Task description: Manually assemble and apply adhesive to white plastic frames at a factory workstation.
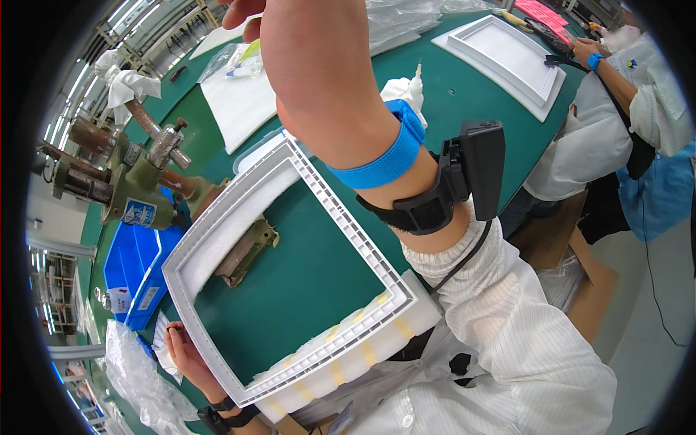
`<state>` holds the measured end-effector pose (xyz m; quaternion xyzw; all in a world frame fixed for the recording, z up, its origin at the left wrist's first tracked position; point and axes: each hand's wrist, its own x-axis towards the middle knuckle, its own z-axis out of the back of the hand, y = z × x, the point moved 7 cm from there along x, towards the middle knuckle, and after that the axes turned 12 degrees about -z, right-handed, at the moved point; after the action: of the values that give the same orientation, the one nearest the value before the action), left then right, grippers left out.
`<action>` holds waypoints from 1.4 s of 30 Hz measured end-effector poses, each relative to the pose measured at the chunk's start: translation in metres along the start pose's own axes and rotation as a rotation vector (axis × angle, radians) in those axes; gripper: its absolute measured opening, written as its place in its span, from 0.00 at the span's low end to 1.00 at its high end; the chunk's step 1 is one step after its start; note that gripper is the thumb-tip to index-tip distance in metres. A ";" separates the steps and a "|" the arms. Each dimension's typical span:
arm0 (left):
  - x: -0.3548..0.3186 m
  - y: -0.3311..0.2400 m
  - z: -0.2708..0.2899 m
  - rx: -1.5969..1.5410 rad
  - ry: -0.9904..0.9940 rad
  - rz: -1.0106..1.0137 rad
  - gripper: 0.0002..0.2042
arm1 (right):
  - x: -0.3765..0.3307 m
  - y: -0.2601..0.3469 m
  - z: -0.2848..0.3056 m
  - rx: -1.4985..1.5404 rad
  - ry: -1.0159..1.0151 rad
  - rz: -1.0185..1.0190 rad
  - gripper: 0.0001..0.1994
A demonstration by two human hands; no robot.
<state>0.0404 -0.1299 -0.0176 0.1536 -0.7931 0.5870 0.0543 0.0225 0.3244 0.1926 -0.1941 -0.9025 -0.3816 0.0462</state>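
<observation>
At the near edge of the green worktop (475, 116), a pale grey-and-white frame (346, 219) is seen, its near side backed by a white foam strip (370, 349) marked with yellow tape. Beside the frame's lower left corner, the left hand (190, 359) is held with its fingers curled; a small dark spot is seen at the fingertips, but whether anything is pinched cannot be told. The right forearm is stretched across the view over the worktop, a blue band (384, 161) and a black strap (417, 210) being worn at the wrist. The right hand (235, 13) is cut off by the upper rim, so its state cannot be told. Through the frame's opening, a dull green metal part (246, 254) is seen on the worktop. Toward the left edge, a blue bin (134, 257) is placed below a green vise (141, 181). Near the far right edge, another white frame (540, 87) is laid on a white board (558, 100), and a co-worker's hand (584, 52) is seen beyond it.
</observation>
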 end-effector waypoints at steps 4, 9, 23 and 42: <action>0.002 0.004 0.006 0.015 0.014 0.005 0.10 | -0.006 0.005 -0.012 -0.142 0.159 0.195 0.09; 0.002 0.006 0.007 0.019 -0.013 0.059 0.10 | -0.011 0.006 -0.010 -0.473 0.031 0.373 0.09; 0.002 0.003 0.000 0.068 0.024 0.020 0.09 | -0.027 -0.020 -0.037 -1.035 -0.272 0.978 0.07; 0.001 0.002 0.001 0.042 0.028 -0.010 0.10 | -0.030 -0.026 -0.041 -1.145 -0.285 1.032 0.06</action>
<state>0.0388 -0.1306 -0.0194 0.1506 -0.7788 0.6054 0.0651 0.0370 0.2696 0.1967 -0.6298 -0.3582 -0.6892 -0.0057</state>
